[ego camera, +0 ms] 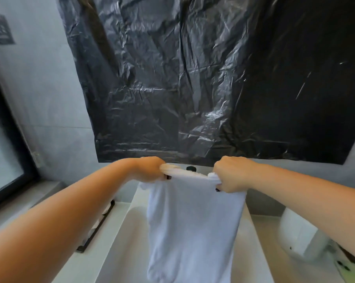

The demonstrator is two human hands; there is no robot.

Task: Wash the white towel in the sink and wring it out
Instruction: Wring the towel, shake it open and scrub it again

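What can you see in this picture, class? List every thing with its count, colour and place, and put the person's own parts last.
towel: one, white, hanging over the sink from both hands.
sink: one, white, below the towel.
plastic sheet: one, black and crinkled, covering the wall behind the sink.
dark fitting: one, black, just behind the towel's top edge; mostly hidden.
window: one, dark frame, far left.
tray: one, dark, left of the sink, with white items in it.
white container: one, right of the sink; blurred.
left hand: one, its grip on the towel's upper left corner.
right hand: one, its grip on the towel's upper right corner.
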